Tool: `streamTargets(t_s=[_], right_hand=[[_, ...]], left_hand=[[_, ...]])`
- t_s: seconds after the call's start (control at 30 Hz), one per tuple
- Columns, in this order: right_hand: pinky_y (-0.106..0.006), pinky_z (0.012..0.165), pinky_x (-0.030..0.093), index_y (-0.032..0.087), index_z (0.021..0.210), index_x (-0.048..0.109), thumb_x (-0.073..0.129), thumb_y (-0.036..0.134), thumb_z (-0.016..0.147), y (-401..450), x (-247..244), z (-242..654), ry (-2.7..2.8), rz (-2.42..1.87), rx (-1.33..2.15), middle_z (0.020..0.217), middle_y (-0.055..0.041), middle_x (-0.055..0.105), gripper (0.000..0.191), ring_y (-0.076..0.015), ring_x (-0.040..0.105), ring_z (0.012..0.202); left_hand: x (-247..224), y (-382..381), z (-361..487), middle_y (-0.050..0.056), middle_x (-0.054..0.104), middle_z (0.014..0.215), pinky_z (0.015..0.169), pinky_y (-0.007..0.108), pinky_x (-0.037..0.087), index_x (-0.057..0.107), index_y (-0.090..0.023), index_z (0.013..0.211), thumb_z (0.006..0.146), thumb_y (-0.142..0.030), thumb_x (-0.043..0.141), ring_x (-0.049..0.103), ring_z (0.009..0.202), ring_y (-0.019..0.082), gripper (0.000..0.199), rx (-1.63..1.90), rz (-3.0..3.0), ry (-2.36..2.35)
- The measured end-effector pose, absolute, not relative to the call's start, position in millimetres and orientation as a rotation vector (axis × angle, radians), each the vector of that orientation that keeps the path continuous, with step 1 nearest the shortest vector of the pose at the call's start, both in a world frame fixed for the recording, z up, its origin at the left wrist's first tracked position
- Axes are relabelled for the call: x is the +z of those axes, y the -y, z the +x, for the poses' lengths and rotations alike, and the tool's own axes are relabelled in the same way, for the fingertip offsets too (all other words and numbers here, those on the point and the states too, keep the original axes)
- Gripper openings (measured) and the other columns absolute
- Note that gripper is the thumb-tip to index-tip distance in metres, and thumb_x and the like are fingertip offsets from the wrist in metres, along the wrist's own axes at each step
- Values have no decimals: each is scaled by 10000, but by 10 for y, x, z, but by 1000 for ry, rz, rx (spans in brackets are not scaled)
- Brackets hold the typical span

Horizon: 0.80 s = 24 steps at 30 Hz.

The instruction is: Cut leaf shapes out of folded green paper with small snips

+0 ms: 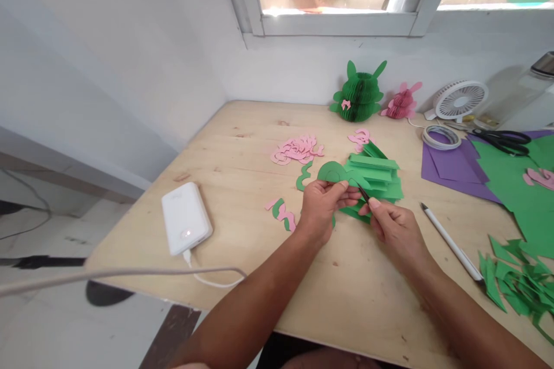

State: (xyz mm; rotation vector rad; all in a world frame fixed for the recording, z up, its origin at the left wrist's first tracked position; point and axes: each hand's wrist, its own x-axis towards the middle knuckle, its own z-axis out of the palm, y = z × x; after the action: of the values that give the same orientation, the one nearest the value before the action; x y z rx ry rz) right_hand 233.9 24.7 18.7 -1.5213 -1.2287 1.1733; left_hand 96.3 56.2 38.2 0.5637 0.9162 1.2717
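Observation:
Near the middle of the table, my left hand [322, 204] pinches a green paper cutout [335, 173] with rounded lobes and a curved line drawn on it. Close on its right, my right hand [392, 225] grips a small dark pointed tool [364, 193], whose tip meets the right part of the cutout; the tool's exact kind is hard to tell. Folded green paper strips [376, 170] lie just behind my hands. Left of the cutout are a curved green piece [302, 177], a heap of pink cutouts [296, 150] and mixed pink and green pieces [282, 213].
A white power bank [186, 219] with a cable sits at the left. Green [360, 95] and pink [401, 102] paper figures, a fan [461, 99] and tape [440, 137] stand behind. Scissors [504, 139], purple paper [452, 164], a pen [452, 242] and green scraps [519, 282] lie right.

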Motion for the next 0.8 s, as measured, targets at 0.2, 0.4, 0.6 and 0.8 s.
streamTargets(t_s=[0.2, 0.4, 0.6, 0.8], right_hand=[[-246, 435, 166, 139, 657, 658, 565, 610, 797, -248, 170, 2349, 1237, -1526, 1136, 457, 58, 326, 501, -86, 252, 445], [-242, 429, 166, 143, 665, 661, 557, 595, 808, -257, 164, 2348, 1259, -1541, 1116, 471, 55, 325, 485, -89, 253, 449], [-244, 436, 193, 144, 643, 662, 548, 576, 817, -263, 164, 2338, 1311, -1532, 1056, 480, 47, 336, 479, -95, 279, 457], [-248, 452, 225, 148, 631, 666, 539, 552, 832, -260, 177, 2340, 1379, -1528, 992, 481, 41, 349, 468, -102, 302, 465]], left_hand=[[376, -562, 961, 104, 714, 676, 615, 282, 535, 639, -105, 693, 619, -283, 758, 702, 654, 210, 226, 1272, 559, -908], [380, -555, 960, 101, 714, 679, 616, 280, 535, 644, -105, 708, 623, -272, 753, 699, 650, 203, 217, 1272, 557, -896], [356, -559, 959, 92, 705, 677, 627, 293, 537, 673, -97, 701, 599, -298, 782, 688, 669, 202, 251, 1231, 583, -894], [356, -557, 956, 75, 686, 639, 635, 285, 537, 688, -97, 668, 595, -297, 781, 657, 621, 168, 233, 1198, 597, -898]])
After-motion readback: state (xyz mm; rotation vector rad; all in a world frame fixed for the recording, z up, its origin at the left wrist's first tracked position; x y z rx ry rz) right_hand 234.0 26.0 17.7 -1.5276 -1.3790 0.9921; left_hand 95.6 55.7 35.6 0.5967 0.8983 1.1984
